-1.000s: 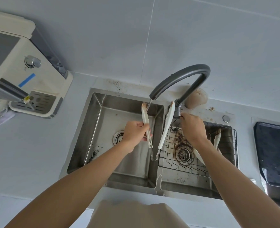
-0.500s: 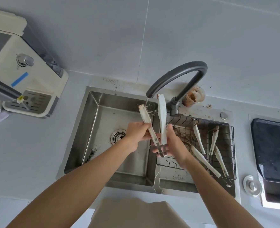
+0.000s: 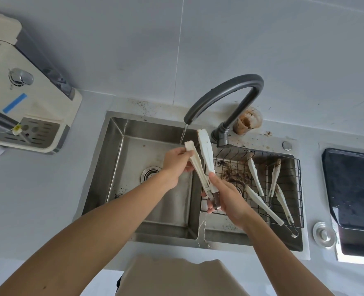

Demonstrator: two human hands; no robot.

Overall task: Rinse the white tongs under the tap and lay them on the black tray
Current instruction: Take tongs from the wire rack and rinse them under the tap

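Under the tap [image 3: 226,97] — white tongs [image 3: 204,161], both hands gripping.

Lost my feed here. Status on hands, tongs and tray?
Both hands on white tongs: left hand near tips, right hand at hinge. Tongs under running tap. Black tray right of sink, nothing blocking.

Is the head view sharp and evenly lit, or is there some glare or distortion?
Head view: soft, even daylight and mostly sharp; wide-angle bending leans the wall lines; a bright reflection sits on the black tray; the water stream onto the white tongs looks thin and faint.
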